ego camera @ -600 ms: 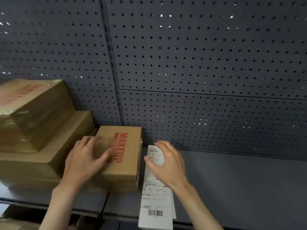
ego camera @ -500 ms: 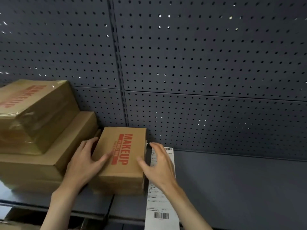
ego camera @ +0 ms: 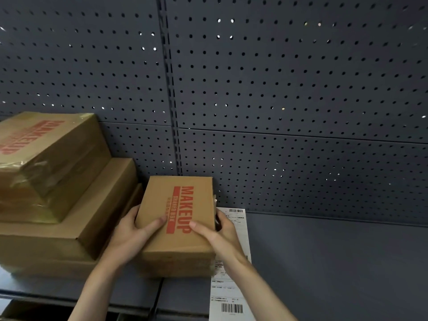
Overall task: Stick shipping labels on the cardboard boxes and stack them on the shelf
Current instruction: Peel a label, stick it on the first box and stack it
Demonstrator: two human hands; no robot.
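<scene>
A small cardboard box (ego camera: pixel 185 205) printed with red "MAKEUP" lies flat on the dark shelf (ego camera: pixel 335 262). My left hand (ego camera: pixel 132 237) grips its left side, thumb across the top. My right hand (ego camera: pixel 220 235) grips its right side, thumb on the top and fingers down the side. A strip of white shipping labels (ego camera: pixel 231 295) with barcodes lies on the shelf just right of the box, partly under my right hand and wrist. A second small box seems to lie under the held one; I cannot tell for sure.
At the left stands a stack of larger cardboard boxes (ego camera: pixel 69 232), the top one (ego camera: pixel 46 154) wrapped in clear tape. A dark pegboard wall (ego camera: pixel 278 89) backs the shelf. The shelf's front edge (ego camera: pixel 139 306) runs along the bottom.
My right hand left the label strip and moved left onto the small box's right side. My left hand slid down to grip its left side. The labels now lie flat on the shelf.
</scene>
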